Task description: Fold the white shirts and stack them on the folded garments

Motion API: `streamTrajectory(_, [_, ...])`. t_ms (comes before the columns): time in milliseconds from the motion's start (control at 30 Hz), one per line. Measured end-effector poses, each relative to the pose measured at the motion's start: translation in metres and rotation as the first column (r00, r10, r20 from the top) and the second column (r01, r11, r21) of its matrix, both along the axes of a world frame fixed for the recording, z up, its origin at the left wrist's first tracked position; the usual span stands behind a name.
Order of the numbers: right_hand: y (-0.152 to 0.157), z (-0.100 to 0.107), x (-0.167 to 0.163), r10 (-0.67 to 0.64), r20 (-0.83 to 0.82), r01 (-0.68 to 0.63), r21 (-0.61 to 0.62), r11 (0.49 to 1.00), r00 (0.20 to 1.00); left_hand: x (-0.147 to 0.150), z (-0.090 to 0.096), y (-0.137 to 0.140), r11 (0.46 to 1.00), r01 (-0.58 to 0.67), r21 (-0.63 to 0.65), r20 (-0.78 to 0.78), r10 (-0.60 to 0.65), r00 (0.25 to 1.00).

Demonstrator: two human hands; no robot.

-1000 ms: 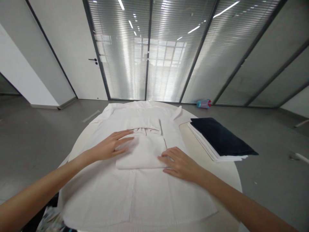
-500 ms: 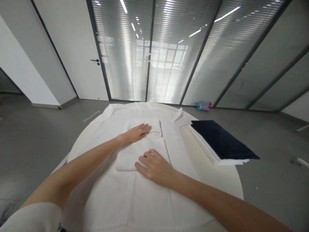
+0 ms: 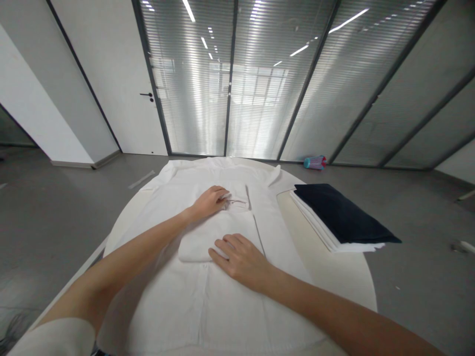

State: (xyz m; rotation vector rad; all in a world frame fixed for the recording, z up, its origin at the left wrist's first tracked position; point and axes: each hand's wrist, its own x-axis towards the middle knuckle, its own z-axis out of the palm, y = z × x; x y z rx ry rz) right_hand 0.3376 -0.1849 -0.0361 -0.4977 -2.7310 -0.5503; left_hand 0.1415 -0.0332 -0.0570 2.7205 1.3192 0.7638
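Observation:
A large white garment [image 3: 170,306], apparently a shirt or coat, lies spread over the round table, with a collar-like part at its far end. On its middle rests a smaller folded white cloth [image 3: 200,237], its upper part doubled over. My left hand [image 3: 212,200] is on that upper fold, its fingers curled and closed at the cloth's edge; the fingertips are partly hidden. Nearer to me, my right hand [image 3: 241,259] rests on the lower right of the folded cloth, fingers loosely bent and slightly apart.
On the right side of the table [image 3: 334,277] lies a stack with dark navy folded cloth [image 3: 341,212] on top of white folded cloth [image 3: 315,225]. A blue and red patterned object [image 3: 314,162] is on the floor by the glass partition [image 3: 256,99]. A door [image 3: 111,74] stands at left.
My left hand has gone from lying flat to curling its fingers at the upper fold. My right hand has stayed in nearly the same place.

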Motion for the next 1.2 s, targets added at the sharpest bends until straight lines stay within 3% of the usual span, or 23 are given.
streamTrajectory(100, [-0.002, 0.000, 0.000, -0.009, -0.002, 0.009, -0.009, 1.000, 1.000, 0.003, 0.008, -0.004, 0.988, -0.105, 0.111, -0.164, 0.123, 0.979])
streamTrajectory(233, [-0.002, -0.003, -0.001, -0.008, -0.035, 0.007, -0.023, 1.000, 0.999, 0.009, 0.012, -0.005, 0.974, -0.126, 0.186, -0.296, 0.178, 0.938])
streamTrajectory(400, [-0.001, -0.007, 0.000, -0.016, -0.046, 0.015, -0.021, 1.000, 0.999, 0.008, 0.008, -0.002, 0.962, -0.077, 0.261, -0.339, 0.166, 0.926])
streamTrajectory(567, [0.002, -0.009, 0.001, 0.005, -0.068, -0.006, -0.012, 1.000, 0.998, 0.002, 0.000, -0.002, 0.962, 0.031, 0.272, -0.358, 0.072, 0.931])
streamTrajectory(700, [0.005, -0.011, 0.002, 0.023, -0.097, -0.023, 0.001, 1.000, 0.995, -0.006, 0.006, 0.003, 0.991, 0.036, 0.133, -0.196, -0.010, 0.981])
streamTrajectory(767, [0.005, -0.010, 0.002, 0.028, -0.103, -0.026, 0.023, 0.999, 0.994, -0.014, 0.010, 0.009, 0.995, 0.096, 0.016, -0.084, -0.095, 0.992])
streamTrajectory(867, [0.006, -0.003, -0.001, 0.040, -0.107, -0.033, 0.066, 0.997, 0.993, -0.027, 0.008, 0.020, 0.955, 0.271, -0.116, 0.102, -0.260, 0.960])
streamTrajectory(933, [0.008, 0.006, -0.003, 0.039, -0.111, -0.029, 0.088, 0.996, 0.993, -0.033, 0.004, 0.023, 0.927, 0.343, -0.154, 0.225, -0.306, 0.925])
streamTrajectory(1067, [0.020, 0.033, -0.007, -0.036, -0.096, 0.048, 0.127, 0.991, 0.995, -0.041, 0.000, 0.019, 0.890, 0.372, -0.263, 0.384, -0.258, 0.887])
streamTrajectory(1200, [0.052, 0.059, -0.011, -0.185, -0.075, 0.193, 0.113, 0.975, 0.980, -0.049, 0.004, 0.016, 0.789, 0.415, -0.453, 0.527, -0.139, 0.839])
